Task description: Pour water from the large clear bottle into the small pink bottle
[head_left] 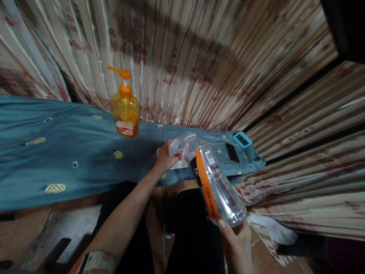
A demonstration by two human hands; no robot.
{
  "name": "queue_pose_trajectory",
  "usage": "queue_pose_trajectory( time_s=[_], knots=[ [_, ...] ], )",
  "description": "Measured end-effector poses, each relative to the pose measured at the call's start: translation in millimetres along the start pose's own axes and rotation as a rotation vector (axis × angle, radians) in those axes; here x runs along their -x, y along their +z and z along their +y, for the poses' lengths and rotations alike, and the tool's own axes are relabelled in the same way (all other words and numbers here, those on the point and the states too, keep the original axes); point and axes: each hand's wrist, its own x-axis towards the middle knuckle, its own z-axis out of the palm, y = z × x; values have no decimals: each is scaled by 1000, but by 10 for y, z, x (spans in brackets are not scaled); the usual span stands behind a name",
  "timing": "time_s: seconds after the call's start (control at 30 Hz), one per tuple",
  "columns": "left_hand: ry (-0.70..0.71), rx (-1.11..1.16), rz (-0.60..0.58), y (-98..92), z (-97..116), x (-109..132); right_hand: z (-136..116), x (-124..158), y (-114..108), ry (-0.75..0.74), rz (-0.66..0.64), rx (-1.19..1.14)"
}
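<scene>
A large clear plastic bottle with an orange and black label is tilted across my lap, its base down to the right. My right hand grips it round the base, thumb on the near side. At the bottle's upper end, my left hand is closed on a clear plastic piece. Whether this piece is a separate funnel-like part or the bottle's own neck, I cannot tell. Something pink shows by the left fingers, and a white patch lies below them. The bottle looks empty.
On the teal cloth with pineapple prints stands an orange pump bottle, upright at the back. A dark phone and a blue-framed device lie at the right end. Pleated curtains close off the back and right.
</scene>
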Motion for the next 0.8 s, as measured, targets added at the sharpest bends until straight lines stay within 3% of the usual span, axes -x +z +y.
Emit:
queue_pose_trajectory(
  time_s=[0.8],
  knots=[
    [8,26,7,7,-6,-4,-7,-8,-1,-13,-1,-4]
  ],
)
